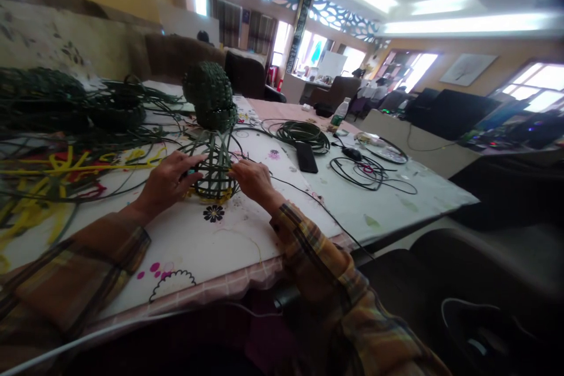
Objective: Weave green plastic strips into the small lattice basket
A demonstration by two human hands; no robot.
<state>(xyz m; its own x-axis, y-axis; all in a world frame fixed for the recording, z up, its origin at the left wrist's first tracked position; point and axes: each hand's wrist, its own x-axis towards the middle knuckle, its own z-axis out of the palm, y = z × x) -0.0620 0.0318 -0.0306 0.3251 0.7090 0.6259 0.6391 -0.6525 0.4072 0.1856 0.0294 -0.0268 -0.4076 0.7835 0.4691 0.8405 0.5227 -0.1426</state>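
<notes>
A dark green woven figure stands upright on the table, its upper part tightly woven. Its lower part is an open lattice of strips with yellow at the base. My left hand lies against the lattice's left side, forefinger and thumb stretched out and apart. On the other side, my right hand pinches a strip at the lattice's right edge. Some fingertips are hidden by the strips and the hands themselves.
Loose green and yellow strips cover the table's left side, with more dark weaving behind. To the right lie a coiled strip bundle, a black phone, a bottle and a thin looped coil.
</notes>
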